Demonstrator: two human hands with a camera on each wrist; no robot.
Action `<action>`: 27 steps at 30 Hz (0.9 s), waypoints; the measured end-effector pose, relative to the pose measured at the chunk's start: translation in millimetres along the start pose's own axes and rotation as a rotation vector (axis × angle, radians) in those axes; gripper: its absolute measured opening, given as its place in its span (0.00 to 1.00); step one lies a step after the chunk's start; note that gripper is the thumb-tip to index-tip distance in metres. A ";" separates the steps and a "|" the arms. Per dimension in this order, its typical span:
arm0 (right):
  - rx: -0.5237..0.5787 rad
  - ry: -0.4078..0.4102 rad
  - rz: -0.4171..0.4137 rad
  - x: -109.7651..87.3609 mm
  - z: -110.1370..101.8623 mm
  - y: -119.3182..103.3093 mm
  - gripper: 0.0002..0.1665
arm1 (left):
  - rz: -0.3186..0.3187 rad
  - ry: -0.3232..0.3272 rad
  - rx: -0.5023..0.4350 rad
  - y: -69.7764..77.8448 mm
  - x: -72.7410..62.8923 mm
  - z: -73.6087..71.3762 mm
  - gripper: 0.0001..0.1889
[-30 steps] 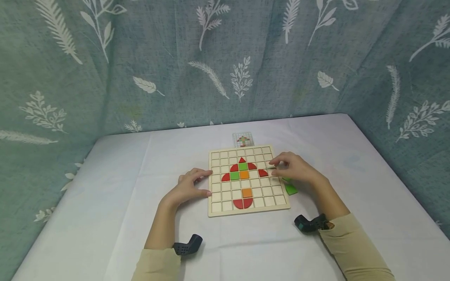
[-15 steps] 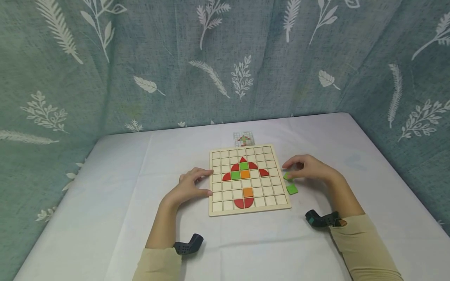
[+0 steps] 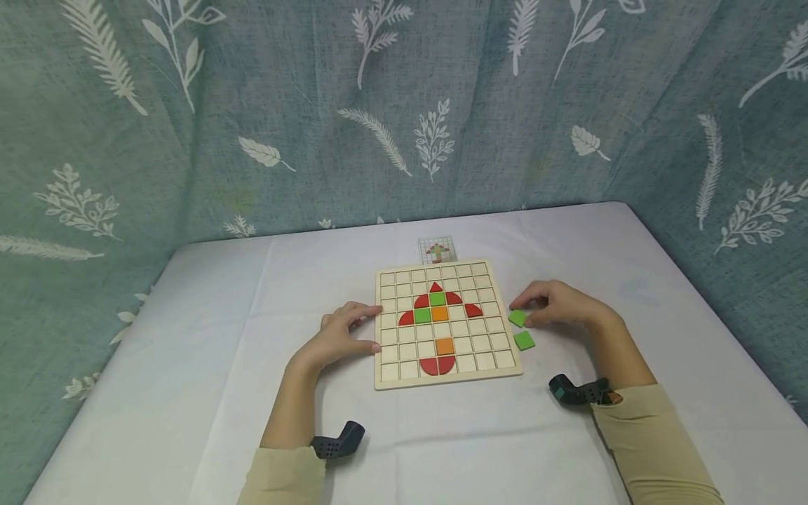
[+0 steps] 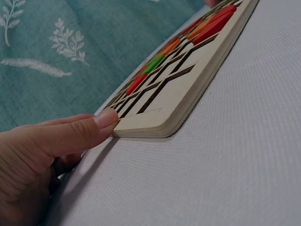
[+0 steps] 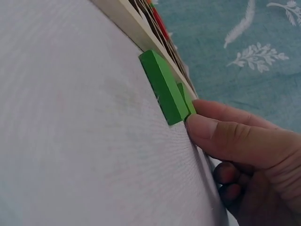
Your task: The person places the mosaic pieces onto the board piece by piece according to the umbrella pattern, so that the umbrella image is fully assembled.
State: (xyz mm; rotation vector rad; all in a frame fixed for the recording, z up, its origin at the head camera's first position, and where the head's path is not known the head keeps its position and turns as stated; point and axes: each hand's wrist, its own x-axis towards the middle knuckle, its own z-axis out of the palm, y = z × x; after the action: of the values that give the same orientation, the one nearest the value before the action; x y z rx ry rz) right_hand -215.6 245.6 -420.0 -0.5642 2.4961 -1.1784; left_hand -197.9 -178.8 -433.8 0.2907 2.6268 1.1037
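Observation:
A pale wooden grid board (image 3: 486, 342) lies on the table, bearing red, green and orange tiles set in its squares. My left hand (image 3: 337, 335) is at its left edge, thumb and forefinger spread apart, their tips touching the rim. In the left wrist view the thumb (image 4: 106, 118) rests on the frame near a corner. Beyond the board's right edge, my right hand (image 3: 566, 306) pinches a green square tile (image 3: 517, 318) between thumb and forefinger, low at the tabletop. A second green square tile (image 3: 524, 341) lies just nearer, also beside the board.
A small pattern card (image 3: 437, 250) lies behind the board, its lower part hidden by it. White cloth (image 3: 208, 393) covers the table. A blue-green leaf-print curtain (image 3: 303, 126) stands behind and at the sides.
My right hand has moved from above the board's right side out to the right, down to the farther green tile, and its fingers have closed around it. The left hand has stayed put.

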 end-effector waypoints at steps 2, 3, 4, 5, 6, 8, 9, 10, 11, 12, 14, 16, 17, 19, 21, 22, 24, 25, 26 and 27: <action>0.001 0.013 0.018 -0.5 -0.3 -1.5 0.19 | 0.003 0.002 -0.002 -0.2 -0.3 0.1 0.37; -0.004 0.021 0.031 -0.7 -0.3 -1.9 0.18 | 0.003 0.002 -0.003 -0.1 -0.4 0.3 0.37; -0.006 0.030 0.043 -1.0 -0.3 -2.0 0.18 | 0.001 0.003 -0.003 -0.1 -0.5 0.5 0.38; -0.004 0.039 0.058 -1.2 -0.1 -2.3 0.17 | 0.002 0.003 -0.001 -0.3 -0.5 0.7 0.38; -0.004 0.048 0.069 -1.4 0.4 -2.2 0.17 | 0.003 0.003 0.000 -0.1 -0.5 0.9 0.38; -0.019 0.067 0.082 -1.2 1.7 -1.6 0.16 | 0.002 0.001 0.001 0.4 -0.6 1.0 0.38; -0.028 0.076 0.089 -0.9 2.5 -0.9 0.16 | 0.004 0.001 0.002 0.5 -0.6 1.0 0.38; -0.032 0.085 0.086 -0.8 3.3 -0.4 0.16 | 0.006 0.001 0.003 0.4 -0.7 0.7 0.38; -0.039 0.094 0.081 -0.8 4.3 -0.1 0.16 | 0.010 0.000 0.005 0.3 -0.7 0.4 0.38; -0.046 0.105 0.079 -0.8 5.3 0.0 0.16 | 0.012 0.001 0.007 0.1 -0.8 0.3 0.38; -0.054 0.127 0.079 -1.0 6.8 0.2 0.16 | 0.014 0.003 0.012 -0.6 -0.6 0.4 0.38; -0.060 0.145 0.076 -1.7 7.9 0.2 0.17 | 0.014 0.003 0.014 -0.8 -0.4 0.9 0.38; -0.062 0.154 0.080 -2.0 8.3 -0.1 0.17 | 0.013 0.002 0.013 -0.9 -0.4 1.2 0.38; -0.060 0.167 0.084 -2.8 8.4 -0.8 0.18 | 0.012 0.001 0.009 -1.0 -0.3 1.6 0.38; -0.062 0.175 0.085 -3.4 8.1 -1.5 0.18 | 0.010 -0.003 0.003 -0.9 -0.2 1.9 0.38; -0.065 0.179 0.084 -3.4 7.9 -2.2 0.18 | 0.010 -0.004 0.004 -1.2 -0.2 1.7 0.38; -0.064 0.190 0.081 -2.6 7.5 -4.7 0.17 | 0.013 -0.008 0.007 -1.4 -0.1 1.2 0.38; -0.064 0.195 0.077 -1.6 7.4 -6.4 0.17 | 0.014 -0.007 0.010 -1.6 -0.1 0.6 0.38; -0.067 0.199 0.063 -0.5 7.4 -8.2 0.17 | 0.016 -0.007 0.011 -1.7 -0.1 0.0 0.38; -0.068 0.202 0.050 0.8 7.5 -10.2 0.17 | 0.018 -0.005 0.011 -1.5 -0.1 -0.6 0.38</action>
State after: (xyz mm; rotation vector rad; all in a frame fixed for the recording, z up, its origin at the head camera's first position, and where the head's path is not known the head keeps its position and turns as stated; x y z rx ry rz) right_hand -210.8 234.4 -416.6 -0.4159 2.7120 -1.1887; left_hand -198.1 -180.2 -434.5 0.3192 2.6317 1.0923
